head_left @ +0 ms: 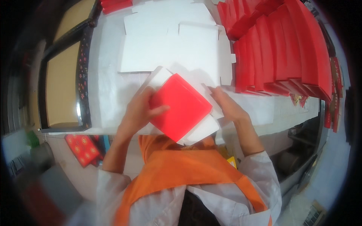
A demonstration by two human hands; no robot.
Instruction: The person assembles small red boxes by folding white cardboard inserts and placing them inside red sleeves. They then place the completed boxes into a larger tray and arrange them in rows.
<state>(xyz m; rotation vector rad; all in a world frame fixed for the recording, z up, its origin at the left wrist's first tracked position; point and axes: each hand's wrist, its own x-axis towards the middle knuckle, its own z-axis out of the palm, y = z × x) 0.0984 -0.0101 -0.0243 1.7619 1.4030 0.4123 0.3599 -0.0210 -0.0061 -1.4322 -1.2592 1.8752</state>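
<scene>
The left hand (135, 112) clasps the box (183, 106) at nine o'clock; the right hand (230, 107), half-curled, meets it at three, hold unclear.

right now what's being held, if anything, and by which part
A red carton with white flaps: the left hand grips its left corner; the right hand is at its right flap.

You are in what looks like a packing workshop. Your white-covered worktable (105, 81) bears flat white cardboard blanks (169, 47) and rows of upright red cardboard boxes (277, 49), and you wear an orange cloth apron (184, 164).
</scene>
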